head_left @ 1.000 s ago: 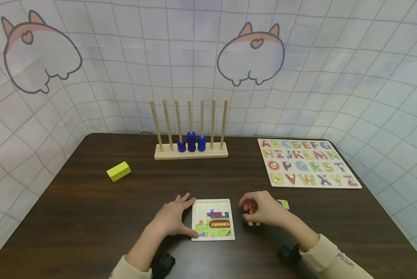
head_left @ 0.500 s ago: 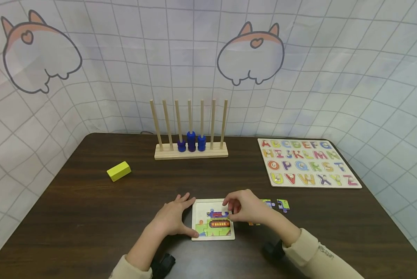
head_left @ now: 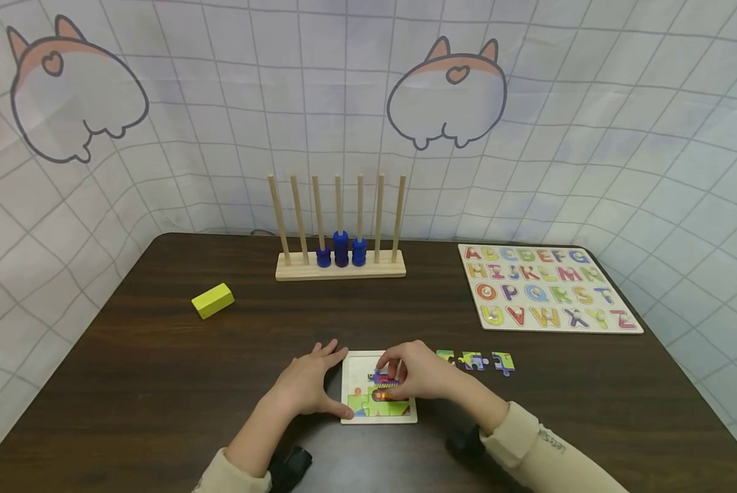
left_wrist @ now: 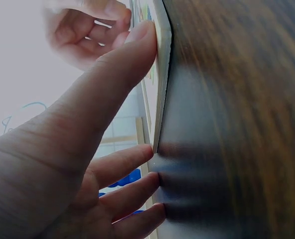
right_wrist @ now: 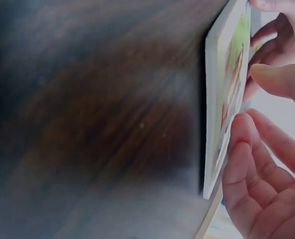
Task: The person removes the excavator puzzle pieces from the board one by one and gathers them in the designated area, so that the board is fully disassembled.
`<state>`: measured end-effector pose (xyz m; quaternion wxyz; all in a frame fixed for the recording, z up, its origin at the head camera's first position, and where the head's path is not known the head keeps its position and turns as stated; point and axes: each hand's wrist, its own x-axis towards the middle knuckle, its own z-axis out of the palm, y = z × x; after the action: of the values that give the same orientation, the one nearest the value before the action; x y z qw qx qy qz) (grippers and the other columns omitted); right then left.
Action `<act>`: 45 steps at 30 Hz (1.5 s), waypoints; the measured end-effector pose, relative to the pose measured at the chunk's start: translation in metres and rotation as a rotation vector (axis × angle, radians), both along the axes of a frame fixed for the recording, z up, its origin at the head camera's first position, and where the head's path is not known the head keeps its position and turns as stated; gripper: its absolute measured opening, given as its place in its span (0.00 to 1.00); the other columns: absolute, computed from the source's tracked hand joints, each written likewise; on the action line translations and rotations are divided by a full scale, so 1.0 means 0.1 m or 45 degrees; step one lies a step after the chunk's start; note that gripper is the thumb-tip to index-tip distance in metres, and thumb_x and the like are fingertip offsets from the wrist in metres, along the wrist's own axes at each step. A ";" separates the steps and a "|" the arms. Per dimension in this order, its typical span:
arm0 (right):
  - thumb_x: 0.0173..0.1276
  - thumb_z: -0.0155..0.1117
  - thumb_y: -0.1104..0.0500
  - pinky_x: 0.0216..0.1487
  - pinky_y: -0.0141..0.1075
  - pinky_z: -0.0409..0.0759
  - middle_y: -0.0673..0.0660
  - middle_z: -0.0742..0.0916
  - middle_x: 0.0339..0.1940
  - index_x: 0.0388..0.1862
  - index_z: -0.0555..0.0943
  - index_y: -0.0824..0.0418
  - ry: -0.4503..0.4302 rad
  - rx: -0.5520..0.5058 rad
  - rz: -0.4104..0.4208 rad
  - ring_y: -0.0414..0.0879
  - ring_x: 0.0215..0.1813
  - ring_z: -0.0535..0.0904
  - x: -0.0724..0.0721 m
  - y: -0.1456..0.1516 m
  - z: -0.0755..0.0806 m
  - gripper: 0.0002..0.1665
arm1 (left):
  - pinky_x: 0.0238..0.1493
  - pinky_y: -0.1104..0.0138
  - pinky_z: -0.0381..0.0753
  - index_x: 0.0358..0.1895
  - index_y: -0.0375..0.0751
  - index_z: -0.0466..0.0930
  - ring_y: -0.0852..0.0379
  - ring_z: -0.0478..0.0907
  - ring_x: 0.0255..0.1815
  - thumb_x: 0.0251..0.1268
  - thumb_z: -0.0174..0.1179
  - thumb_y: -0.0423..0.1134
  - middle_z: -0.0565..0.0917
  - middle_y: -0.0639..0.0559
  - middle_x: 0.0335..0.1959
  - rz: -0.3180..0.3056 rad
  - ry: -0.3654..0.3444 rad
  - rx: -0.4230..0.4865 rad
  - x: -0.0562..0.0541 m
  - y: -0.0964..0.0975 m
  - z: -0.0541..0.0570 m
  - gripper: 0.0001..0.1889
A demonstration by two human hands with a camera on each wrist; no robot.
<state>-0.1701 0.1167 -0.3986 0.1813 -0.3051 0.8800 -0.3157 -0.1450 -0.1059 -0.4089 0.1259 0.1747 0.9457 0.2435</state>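
A small square jigsaw board (head_left: 410,411) with a pale frame lies on the dark table, its lower part filled with green, purple and orange pieces. My left hand (head_left: 303,383) spreads at its left side, thumb on the lower left corner and a fingertip near the upper left corner. Over the right half is my right hand (head_left: 420,373). In the right wrist view, bent fingers (right_wrist: 242,164) reach the puzzle surface while the thumb stands apart from them, with no piece visible between. The hand hides part of the picture. Several loose puzzle pieces (head_left: 473,361) lie to the right.
A wooden peg stand (head_left: 340,272) with blue beads is at the back. The yellow block (head_left: 213,301) lies at left, and an alphabet board (head_left: 550,287) occupies the back right. A white gridded cloth (head_left: 344,103) hangs behind the table.
My right hand has moved left from beside the loose pieces onto the board, uncovering pieces at the right. My left hand has stayed at the board's left edge.
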 end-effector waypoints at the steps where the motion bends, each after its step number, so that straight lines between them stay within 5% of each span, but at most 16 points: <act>1: 0.48 0.73 0.61 0.24 0.28 0.73 0.51 0.79 0.24 0.40 0.81 0.63 0.000 0.013 -0.003 0.39 0.23 0.72 0.00 -0.01 -0.01 0.19 | 0.57 0.37 0.56 0.65 0.41 0.66 0.38 0.55 0.68 0.30 0.75 0.58 0.61 0.41 0.68 -0.001 0.002 0.001 0.00 0.00 0.00 0.52; 18: 0.45 0.77 0.62 0.26 0.30 0.72 0.53 0.76 0.25 0.39 0.79 0.64 -0.037 0.140 -0.061 0.42 0.27 0.70 -0.01 -0.12 0.05 0.22 | 0.57 0.37 0.57 0.65 0.41 0.66 0.38 0.54 0.67 0.30 0.75 0.58 0.61 0.41 0.68 -0.001 -0.007 0.009 0.00 0.00 0.03 0.52; 45: 0.45 0.76 0.65 0.26 0.29 0.74 0.52 0.75 0.28 0.39 0.74 0.62 -0.047 0.107 -0.073 0.42 0.26 0.71 0.01 -0.12 0.01 0.23 | 0.56 0.36 0.57 0.65 0.41 0.66 0.38 0.56 0.67 0.29 0.75 0.58 0.61 0.41 0.67 0.005 0.005 0.012 0.03 0.01 0.04 0.52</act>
<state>-0.1689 0.1044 -0.3980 0.2011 -0.2659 0.8973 -0.2892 -0.1423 -0.1046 -0.4053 0.1228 0.1737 0.9452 0.2478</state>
